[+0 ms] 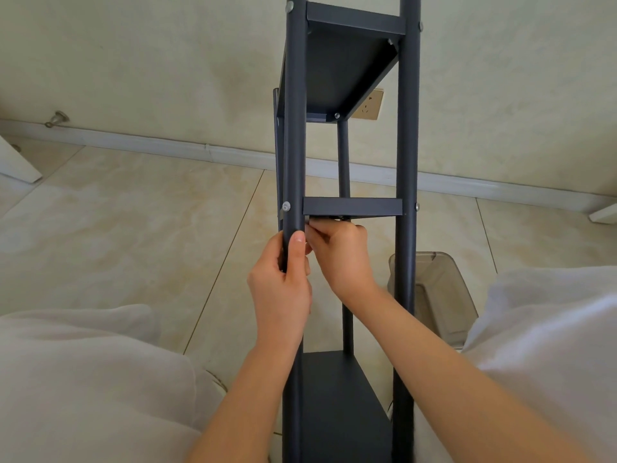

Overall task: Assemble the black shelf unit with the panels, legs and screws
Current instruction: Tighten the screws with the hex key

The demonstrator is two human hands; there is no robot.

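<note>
The black shelf unit stands upright between my knees. Its front left leg [294, 128] and front right leg [408, 162] carry a top panel [337, 71], a middle panel [352, 206] and a bottom panel [337, 406]. A silver screw [286, 206] sits in the left leg at the middle panel's height. My left hand [283, 285] grips the left leg just below that screw. My right hand [340, 252] reaches under the middle panel's left corner with its fingers curled; what they hold is hidden.
A clear plastic bin [440, 295] stands on the tiled floor behind the right leg. A wall socket [370, 105] and a baseboard [167, 145] lie behind the unit. My light-trousered knees [83, 379] flank the unit. A door stop [58, 118] is at far left.
</note>
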